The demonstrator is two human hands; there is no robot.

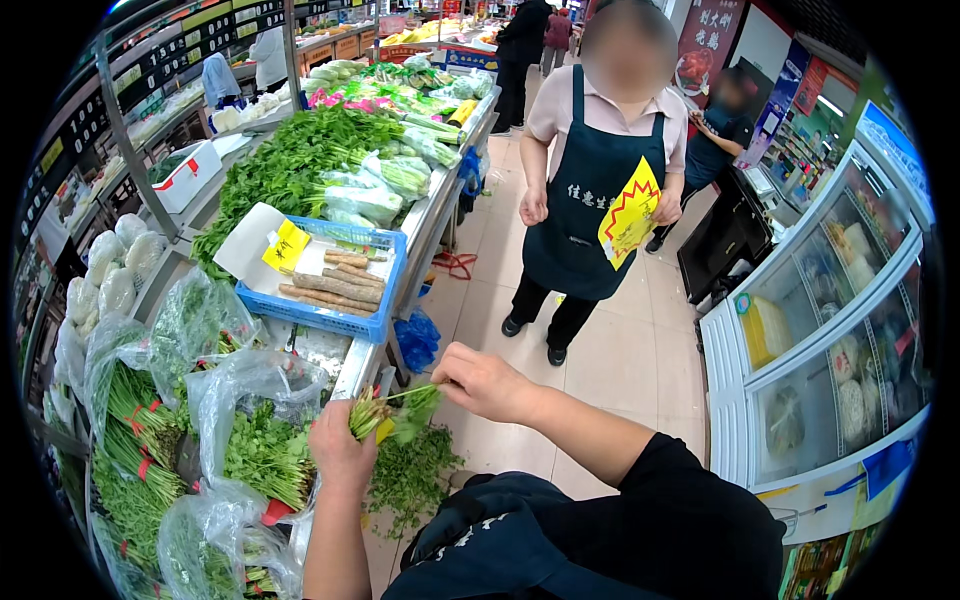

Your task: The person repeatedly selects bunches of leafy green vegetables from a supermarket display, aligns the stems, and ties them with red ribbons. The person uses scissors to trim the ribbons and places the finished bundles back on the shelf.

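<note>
My left hand (341,444) grips a bunch of leafy greens (366,414), its cut stem ends pointing up, beside the metal edge of the vegetable stall. With finger and thumb, my right hand (484,382) pinches the end of a thin green sprig (420,409) that reaches across to the bunch. Leaves of the sprig hang between the two hands. Below them a heap of loose green leaves (412,469) lies low by the stall, and what supports it is hidden. Left of my left hand sits coriander (266,450) in a clear plastic bag, bound with a red band.
A blue plastic crate (319,319) holds several long brown roots (337,289) and a yellow sign. Leafy celery (300,150) is piled beyond it. A person in a dark apron (592,217) faces me in the aisle, holding a yellow sign. Glass-door refrigerator (817,315) stands right.
</note>
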